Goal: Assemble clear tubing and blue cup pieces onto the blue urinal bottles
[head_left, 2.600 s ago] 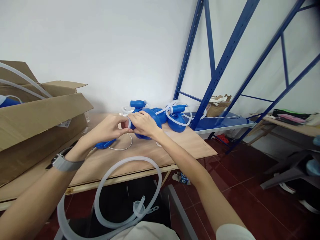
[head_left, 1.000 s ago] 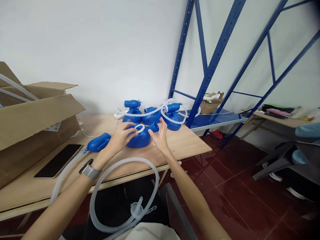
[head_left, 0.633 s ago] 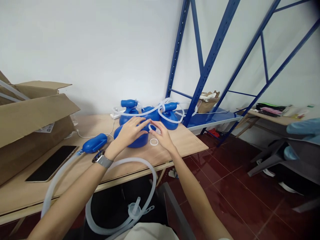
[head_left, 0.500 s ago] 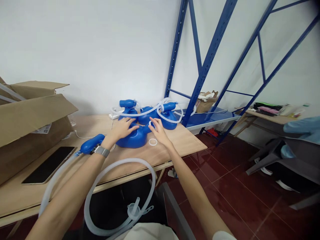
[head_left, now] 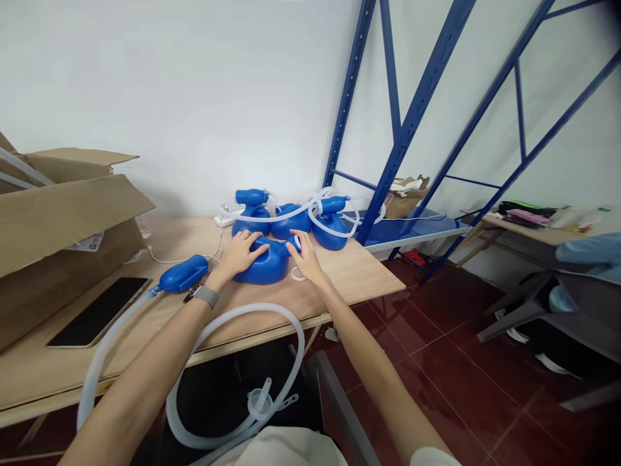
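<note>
A blue urinal bottle [head_left: 264, 268] lies on the wooden table with its neck pointing right. My left hand [head_left: 241, 252] is pressed over its top, fingers curled on the handle side. At the neck, my right hand [head_left: 307, 257] pinches a white ring [head_left: 297, 241] around the mouth; its exact seating is partly hidden by the fingers. Another white ring [head_left: 297, 276] lies on the table just below that hand. Beside my left wrist rests a blue bulb-shaped part [head_left: 182, 275], joined to a clear hose [head_left: 252, 307] that loops over the table edge to my lap.
Behind stand several blue bottles [head_left: 286, 223] with coiled clear tubes. At left are a cardboard box [head_left: 63, 246] and a black phone-like slab [head_left: 99, 312]. A clear round cap [head_left: 261, 402] lies on my lap. A blue metal rack [head_left: 407, 123] and a person's sleeve [head_left: 589, 255] are at right.
The right hand's fingers have closed in around the bottle's mouth, and the white ring there sits slightly further right. The left hand stays on the bottle. The view has shifted slightly.
</note>
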Tool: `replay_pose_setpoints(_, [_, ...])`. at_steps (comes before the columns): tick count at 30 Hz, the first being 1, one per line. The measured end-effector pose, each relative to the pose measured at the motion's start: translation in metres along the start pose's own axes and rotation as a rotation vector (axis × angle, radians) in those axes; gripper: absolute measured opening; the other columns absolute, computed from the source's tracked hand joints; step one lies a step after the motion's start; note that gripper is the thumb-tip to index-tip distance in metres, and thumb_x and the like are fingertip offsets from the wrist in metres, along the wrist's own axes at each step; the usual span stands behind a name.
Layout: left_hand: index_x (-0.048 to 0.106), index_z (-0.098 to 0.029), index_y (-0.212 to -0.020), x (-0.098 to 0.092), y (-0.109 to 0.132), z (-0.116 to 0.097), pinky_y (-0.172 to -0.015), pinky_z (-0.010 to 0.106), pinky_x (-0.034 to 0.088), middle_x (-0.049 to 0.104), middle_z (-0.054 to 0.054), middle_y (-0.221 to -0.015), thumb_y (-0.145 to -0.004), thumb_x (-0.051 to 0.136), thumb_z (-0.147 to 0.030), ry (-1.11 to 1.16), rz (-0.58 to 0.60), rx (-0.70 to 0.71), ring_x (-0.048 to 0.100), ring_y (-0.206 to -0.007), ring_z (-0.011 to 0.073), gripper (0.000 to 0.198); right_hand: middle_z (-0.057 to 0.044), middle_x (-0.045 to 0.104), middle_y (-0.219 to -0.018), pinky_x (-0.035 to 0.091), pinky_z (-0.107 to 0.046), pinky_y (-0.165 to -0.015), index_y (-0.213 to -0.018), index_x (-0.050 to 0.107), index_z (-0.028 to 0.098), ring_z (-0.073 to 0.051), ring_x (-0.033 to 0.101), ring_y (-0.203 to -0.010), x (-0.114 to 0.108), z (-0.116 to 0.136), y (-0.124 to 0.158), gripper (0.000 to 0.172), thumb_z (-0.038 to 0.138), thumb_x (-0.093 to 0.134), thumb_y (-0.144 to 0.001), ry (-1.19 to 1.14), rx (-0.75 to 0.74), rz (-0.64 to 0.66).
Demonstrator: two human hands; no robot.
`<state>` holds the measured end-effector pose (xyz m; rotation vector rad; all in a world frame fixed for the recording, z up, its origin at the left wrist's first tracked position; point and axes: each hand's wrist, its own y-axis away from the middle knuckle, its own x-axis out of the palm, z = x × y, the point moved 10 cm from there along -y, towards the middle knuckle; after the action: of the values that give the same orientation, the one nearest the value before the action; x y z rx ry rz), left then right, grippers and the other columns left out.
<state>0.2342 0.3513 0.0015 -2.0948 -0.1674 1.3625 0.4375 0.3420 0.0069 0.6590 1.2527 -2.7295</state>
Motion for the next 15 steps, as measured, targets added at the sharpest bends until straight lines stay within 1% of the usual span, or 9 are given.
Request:
replay_pose_setpoints(4, [0.067, -0.023, -0.135, -0.0006, 0.0033, 0.0003, -0.106, 0.047, 0.044, 0.067, 0.011, -0.118, -0.1, 0.047, -0.063, 0.018, -0.006, -0.003, 0.059, -0.115, 0.0328, 0.056, -0.016, 0.061, -0.137, 0.046, -0.046, -0.117, -0.138, 0.057, 0.021, -0.029, 0.059, -0.132, 0.0005, 0.0045, -0.0013, 0.041, 0.043, 0.052, -0.104, 0.041, -0.027, -0.007])
replay_pose_setpoints(8, [0.067, -0.024, -0.133, -0.0025, 0.0036, -0.001, -0.106, 0.046, 0.045, 0.068, 0.011, -0.119, -0.1, 0.049, -0.061, 0.035, -0.014, -0.003, 0.06, -0.115, 0.0318, 0.053, -0.015, 0.062, -0.132, 0.047, -0.046, -0.115, -0.135, 0.061, 0.021, -0.029, 0.06, -0.128, 0.0027, 0.0026, -0.0043, 0.037, 0.035, 0.054, -0.101, 0.068, -0.008, -0.021])
replay_pose_setpoints(12, [0.068, -0.023, -0.132, -0.0025, 0.0016, -0.0002, -0.105, 0.045, 0.046, 0.069, 0.011, -0.118, -0.1, 0.049, -0.061, 0.055, -0.002, -0.014, 0.061, -0.114, 0.0316, 0.053, -0.014, 0.062, -0.133, 0.045, -0.047, -0.117, -0.137, 0.062, 0.023, -0.03, 0.059, -0.128, 0.0055, -0.0001, -0.0038, 0.039, 0.032, 0.053, -0.1, 0.066, 0.031, -0.058])
replay_pose_setpoints(15, [0.068, -0.024, -0.132, -0.0019, 0.0006, 0.0017, -0.105, 0.045, 0.046, 0.069, 0.01, -0.117, -0.1, 0.049, -0.062, 0.059, 0.008, -0.025, 0.062, -0.115, 0.0313, 0.053, -0.014, 0.061, -0.135, 0.045, -0.045, -0.118, -0.14, 0.061, 0.023, -0.029, 0.058, -0.131, 0.006, -0.0014, -0.0014, 0.041, 0.032, 0.053, -0.101, 0.086, 0.04, -0.111])
